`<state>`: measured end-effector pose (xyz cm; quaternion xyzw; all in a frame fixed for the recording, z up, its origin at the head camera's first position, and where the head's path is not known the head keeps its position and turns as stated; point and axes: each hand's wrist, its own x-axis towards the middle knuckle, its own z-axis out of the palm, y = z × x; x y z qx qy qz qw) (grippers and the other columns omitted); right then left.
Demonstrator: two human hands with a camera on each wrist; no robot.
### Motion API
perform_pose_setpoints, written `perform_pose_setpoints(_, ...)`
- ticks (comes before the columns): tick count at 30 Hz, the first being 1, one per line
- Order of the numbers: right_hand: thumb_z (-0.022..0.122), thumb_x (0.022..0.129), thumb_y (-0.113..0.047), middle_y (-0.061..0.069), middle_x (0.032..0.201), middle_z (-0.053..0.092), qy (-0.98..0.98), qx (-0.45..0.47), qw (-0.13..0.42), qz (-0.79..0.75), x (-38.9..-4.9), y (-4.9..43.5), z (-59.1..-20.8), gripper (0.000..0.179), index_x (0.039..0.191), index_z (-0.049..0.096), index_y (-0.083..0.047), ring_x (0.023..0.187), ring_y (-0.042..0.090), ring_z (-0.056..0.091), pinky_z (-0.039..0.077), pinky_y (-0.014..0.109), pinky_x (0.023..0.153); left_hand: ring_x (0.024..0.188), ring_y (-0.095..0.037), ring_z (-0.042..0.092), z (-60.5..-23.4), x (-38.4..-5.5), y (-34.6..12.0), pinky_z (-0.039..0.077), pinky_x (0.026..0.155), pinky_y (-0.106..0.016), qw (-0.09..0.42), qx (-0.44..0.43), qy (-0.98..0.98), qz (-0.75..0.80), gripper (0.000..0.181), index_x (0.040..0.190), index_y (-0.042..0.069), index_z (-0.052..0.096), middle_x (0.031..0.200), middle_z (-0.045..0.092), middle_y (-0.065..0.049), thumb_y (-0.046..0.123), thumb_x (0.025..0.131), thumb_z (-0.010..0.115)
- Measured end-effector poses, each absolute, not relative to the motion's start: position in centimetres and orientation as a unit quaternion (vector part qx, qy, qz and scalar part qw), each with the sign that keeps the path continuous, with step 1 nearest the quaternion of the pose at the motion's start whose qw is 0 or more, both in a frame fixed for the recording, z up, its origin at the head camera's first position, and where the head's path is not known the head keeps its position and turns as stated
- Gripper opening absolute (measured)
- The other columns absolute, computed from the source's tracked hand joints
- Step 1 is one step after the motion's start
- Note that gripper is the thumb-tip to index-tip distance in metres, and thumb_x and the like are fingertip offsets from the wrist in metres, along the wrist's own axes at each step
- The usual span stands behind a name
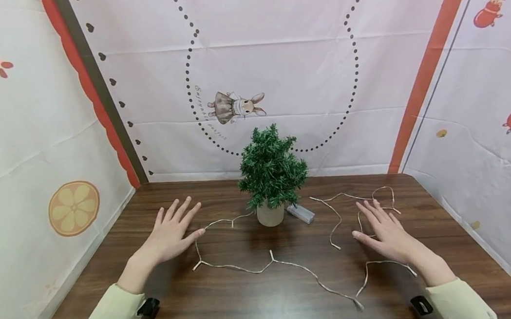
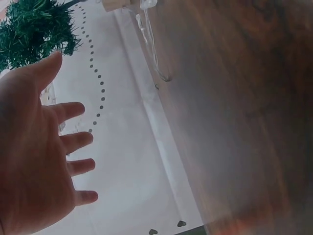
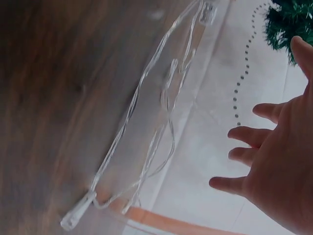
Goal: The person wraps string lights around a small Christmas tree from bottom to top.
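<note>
A small artificial pine tree (image 1: 272,166) in a pale round pot (image 1: 270,214) stands at the back middle of the table. A string of fairy lights (image 1: 237,266) winds over the wood, from the pot's left side round the front to the right. Beside the pot lies its clear battery box (image 1: 300,214). My left hand (image 1: 170,233) is spread with straight fingers left of the tree, thumb tip by the wire. On the right, my right hand (image 1: 385,233) is spread too, over the wire's right loops. Both palms show bare in the wrist views, the left hand (image 2: 44,142) and right hand (image 3: 274,147).
The dark brown wooden table (image 1: 229,302) has white printed cloth (image 1: 276,65) hanging behind it and along both sides. A black band (image 1: 148,307) sits at the left cuff, another black band (image 1: 421,305) at the right.
</note>
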<state>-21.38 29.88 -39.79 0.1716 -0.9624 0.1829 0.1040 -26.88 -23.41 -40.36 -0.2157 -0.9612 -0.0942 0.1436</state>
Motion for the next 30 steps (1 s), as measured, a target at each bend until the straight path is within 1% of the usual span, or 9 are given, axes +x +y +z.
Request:
perform_pose_setpoints(3, 0.059, 0.091, -0.042, 0.026, 0.151, 0.026, -0.958, 0.189, 0.094, 0.194, -21.1, 29.2, -40.0, 0.074, 0.149, 0.027, -0.01, 0.142, 0.044, 0.015, 0.017, 0.071, 0.102, 0.142, -0.041, 0.016, -40.6, -26.7, -23.3, 0.008, 0.108, -0.068, 0.144, -0.228, -0.957, -0.106, 0.071, 0.148, 0.021, 0.034, 0.156, 0.024, -0.012, 0.057, 0.09, 0.053)
perform_pose_setpoints(5, 0.059, 0.091, -0.043, 0.025, 0.151, 0.027, -0.956, 0.199, 0.09, 0.195, -20.9, 28.7, -40.1, 0.074, 0.149, 0.027, -0.011, 0.142, 0.043, 0.016, 0.019, 0.07, 0.103, 0.142, -0.041, 0.017, -40.7, -26.7, -23.3, 0.009, 0.108, -0.067, 0.145, -0.236, -0.954, -0.109, 0.071, 0.148, 0.022, 0.034, 0.156, 0.025, -0.011, 0.057, 0.089, 0.053)
perform_pose_setpoints(9, 0.061, 0.09, -0.043, 0.024, 0.15, 0.03, -0.951, 0.223, 0.093, 0.194, -20.5, 27.8, -40.5, 0.073, 0.148, 0.029, -0.011, 0.141, 0.043, 0.021, 0.024, 0.069, 0.102, 0.141, -0.04, 0.02, -40.9, -26.7, -23.0, 0.011, 0.108, -0.066, 0.144, -0.255, -0.95, -0.108, 0.07, 0.148, 0.024, 0.034, 0.155, 0.027, -0.01, 0.058, 0.089, 0.053)
perform_pose_setpoints(16, 0.064, 0.089, -0.042, 0.017, 0.146, 0.04, -0.938, 0.271, 0.111, 0.184, -19.9, 26.8, -41.1, 0.072, 0.145, 0.035, -0.008, 0.135, 0.046, 0.032, 0.034, 0.062, 0.101, 0.142, -0.036, 0.022, -40.8, -26.2, -22.6, 0.014, 0.111, -0.063, 0.121, -0.283, -0.944, -0.117, 0.07, 0.147, 0.023, 0.036, 0.156, 0.027, -0.006, 0.054, 0.089, 0.057)
perform_pose_setpoints(19, 0.063, 0.088, -0.046, 0.017, 0.145, 0.041, -0.939, 0.27, 0.093, 0.19, -19.6, 26.5, -41.2, 0.074, 0.146, 0.034, -0.01, 0.133, 0.042, 0.038, 0.038, 0.058, 0.101, 0.142, -0.036, 0.024, -40.8, -26.1, -22.4, 0.016, 0.11, -0.062, 0.121, -0.301, -0.938, -0.122, 0.07, 0.146, 0.023, 0.037, 0.155, 0.029, -0.005, 0.054, 0.088, 0.059)
perform_pose_setpoints(24, 0.06, 0.087, -0.054, 0.011, 0.141, 0.048, -0.943, 0.267, 0.053, 0.192, -19.2, 26.2, -41.3, 0.075, 0.144, 0.036, -0.013, 0.127, 0.029, 0.048, 0.044, 0.05, 0.098, 0.139, -0.035, 0.03, -41.1, -26.2, -22.2, 0.023, 0.108, -0.062, 0.118, -0.329, -0.928, -0.131, 0.071, 0.145, 0.022, 0.039, 0.152, 0.035, -0.005, 0.054, 0.086, 0.061)
perform_pose_setpoints(27, 0.061, 0.086, -0.054, 0.006, 0.137, 0.052, -0.938, 0.281, 0.05, 0.195, -19.1, 26.0, -41.4, 0.073, 0.142, 0.04, -0.012, 0.124, 0.023, 0.051, 0.045, 0.046, 0.097, 0.136, -0.035, 0.035, -41.3, -26.4, -22.0, 0.027, 0.105, -0.063, 0.105, -0.342, -0.923, -0.14, 0.071, 0.145, 0.022, 0.039, 0.15, 0.038, -0.006, 0.052, 0.085, 0.064)
perform_pose_setpoints(30, 0.064, 0.085, -0.052, 0.004, 0.134, 0.055, -0.93, 0.299, 0.049, 0.207, -19.1, 26.0, -41.5, 0.071, 0.139, 0.043, -0.01, 0.122, 0.022, 0.053, 0.046, 0.042, 0.096, 0.133, -0.036, 0.039, -41.2, -26.4, -21.7, 0.03, 0.103, -0.063, 0.09, -0.354, -0.918, -0.156, 0.071, 0.144, 0.02, 0.041, 0.147, 0.042, -0.008, 0.047, 0.084, 0.068)
